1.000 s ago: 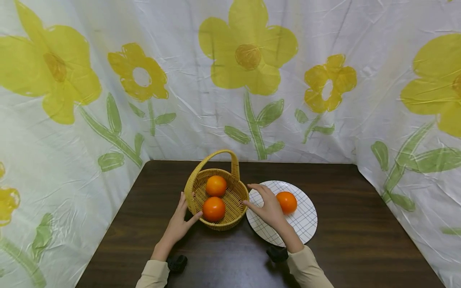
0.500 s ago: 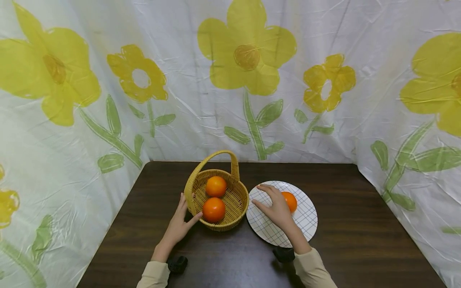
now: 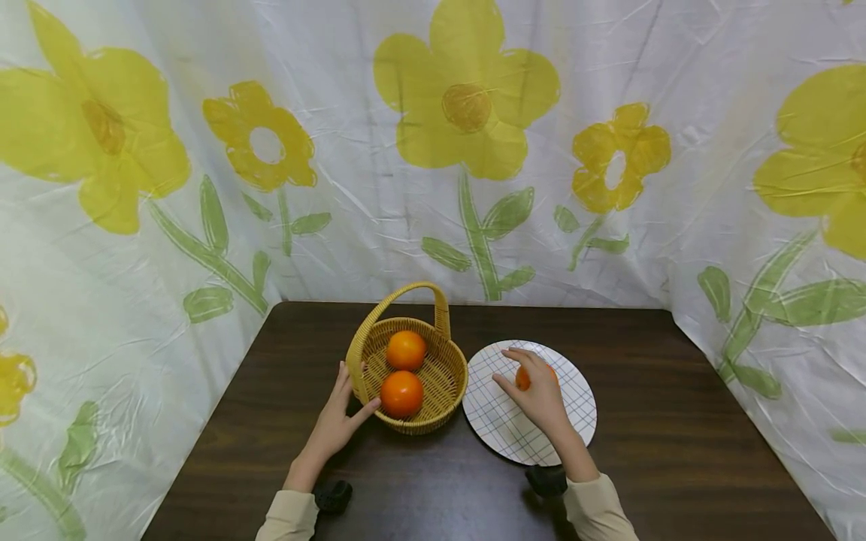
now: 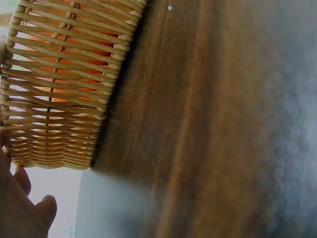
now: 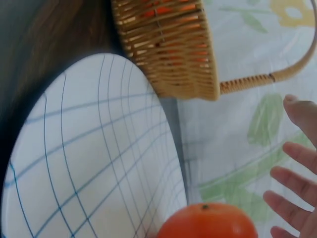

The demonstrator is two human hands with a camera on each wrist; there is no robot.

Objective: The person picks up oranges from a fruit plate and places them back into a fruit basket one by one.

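Observation:
My left hand [image 3: 336,422] lies along the left side of a yellow wicker basket [image 3: 443,376] with a tall arched handle, fingers at its outer wall and thumb by the front rim. Two oranges [image 3: 402,394] sit inside the basket. My right hand [image 3: 540,392] hovers over a round white plate [image 3: 497,428] with blue grid lines, thumb and fingers spread apart. A third orange [image 3: 523,378] rests on the plate, partly hidden behind that hand. In the right wrist view this orange [image 5: 207,223] shows its stem spot, apart from the fingers [image 5: 292,183].
Basket and plate stand side by side on a dark wooden table [image 3: 676,421]. A white curtain [image 3: 379,225] with yellow flowers hangs behind and along both sides. Black wrist cameras [image 3: 333,497] sit under both forearms.
My right hand has moved right, from the basket's right rim to over the orange on the plate, covering more of it. The left hand and the basket have stayed in place.

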